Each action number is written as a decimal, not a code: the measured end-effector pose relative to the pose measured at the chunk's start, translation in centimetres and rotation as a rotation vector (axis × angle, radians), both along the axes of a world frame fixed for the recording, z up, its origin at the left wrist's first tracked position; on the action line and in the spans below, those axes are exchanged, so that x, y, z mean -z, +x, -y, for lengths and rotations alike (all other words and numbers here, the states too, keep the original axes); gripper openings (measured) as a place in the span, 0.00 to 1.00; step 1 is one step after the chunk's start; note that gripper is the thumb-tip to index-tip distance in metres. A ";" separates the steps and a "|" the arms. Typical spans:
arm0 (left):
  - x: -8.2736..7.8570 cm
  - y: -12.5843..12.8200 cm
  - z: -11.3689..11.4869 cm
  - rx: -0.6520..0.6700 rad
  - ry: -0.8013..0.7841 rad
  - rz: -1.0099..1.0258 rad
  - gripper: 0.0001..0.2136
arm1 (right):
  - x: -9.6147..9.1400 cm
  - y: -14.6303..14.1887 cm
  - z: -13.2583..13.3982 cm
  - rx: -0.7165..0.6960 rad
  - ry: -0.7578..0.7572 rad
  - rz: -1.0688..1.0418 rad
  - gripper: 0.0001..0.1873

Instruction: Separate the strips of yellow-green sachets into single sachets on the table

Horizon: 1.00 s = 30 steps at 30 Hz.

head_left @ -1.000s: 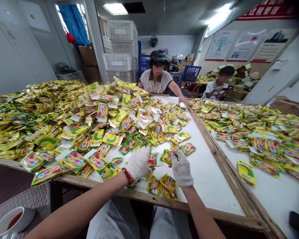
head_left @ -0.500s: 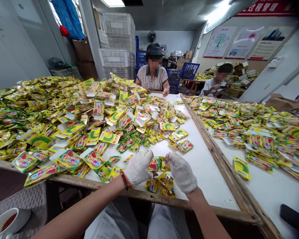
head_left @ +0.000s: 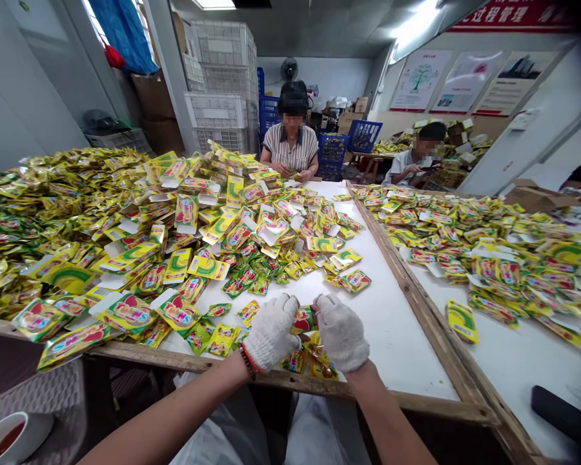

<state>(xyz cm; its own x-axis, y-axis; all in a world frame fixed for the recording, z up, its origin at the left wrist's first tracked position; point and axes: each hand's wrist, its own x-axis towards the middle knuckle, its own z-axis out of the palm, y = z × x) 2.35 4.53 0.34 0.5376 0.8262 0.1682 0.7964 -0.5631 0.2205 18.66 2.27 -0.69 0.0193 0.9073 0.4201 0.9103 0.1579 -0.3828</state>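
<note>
Sachet (head_left: 303,320) sits pinched between our left hand (head_left: 271,332) and right hand (head_left: 341,332) over the white table (head_left: 397,342); thick cotton gloves (head_left: 336,323) could slip, dropping it among the loose sachets (head_left: 294,361) below.

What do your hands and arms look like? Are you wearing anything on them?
The left hand and the right hand both wear white knitted work gloves with a speckled look, ending at the wrists. The left arm and right arm are bare, with no sleeves showing. The left wrist has a bracelet of dark beads with a red band beside it.
</note>
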 end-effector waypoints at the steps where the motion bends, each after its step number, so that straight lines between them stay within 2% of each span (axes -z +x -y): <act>1: 0.2 0.2 0.1 -0.033 -0.031 0.037 0.23 | 0.2 -0.4 0.1 0.011 0.012 -0.051 0.11; 4: 0.3 0.3 -0.1 -0.071 -0.070 0.048 0.23 | 0.9 -0.6 0.4 -0.018 -0.026 -0.423 0.14; 7: -0.2 0.0 -0.3 -0.045 -0.011 -0.039 0.26 | 1.2 0.2 0.8 -0.018 -0.171 -0.769 0.14; 10: -0.5 0.1 -0.2 0.050 0.052 -0.123 0.26 | 0.7 0.7 1.4 -0.048 -0.253 -0.817 0.06; 13: -0.4 0.4 0.0 0.116 0.085 -0.176 0.25 | -0.1 0.6 2.0 -0.154 -0.379 -0.813 0.08; 17: 0.2 0.4 -0.3 0.090 0.131 -0.166 0.24 | -0.6 0.3 2.6 -0.222 -0.605 -0.989 0.11; 20: 0.2 0.3 -0.2 0.092 0.110 -0.144 0.25 | -0.4 0.0 2.7 -0.226 -0.619 -0.985 0.10; 22: -0.1 0.2 0.0 0.122 0.059 -0.056 0.24 | -0.2 0.1 2.6 -0.251 -0.628 -0.974 0.09; 25: -0.8 -0.3 0.0 0.086 -0.060 0.255 0.23 | 0.0 0.8 2.7 -0.224 -0.587 -1.009 0.11; 27: -1.0 -0.7 -0.3 0.017 -0.273 0.432 0.22 | 0.1 1.3 2.8 -0.158 -0.520 -0.999 0.13; 30: -0.5 -1.2 -0.4 -0.056 -0.659 0.552 0.20 | 0.7 1.5 3.1 -0.083 -0.360 -0.867 0.12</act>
<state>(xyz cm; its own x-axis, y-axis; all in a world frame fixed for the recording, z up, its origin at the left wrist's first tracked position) 1.11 4.89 0.82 0.4757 0.8700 -0.1299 0.5020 -0.1473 0.8522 20.14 -0.83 -1.36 0.1235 0.9922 -0.0164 0.2765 -0.0503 -0.9597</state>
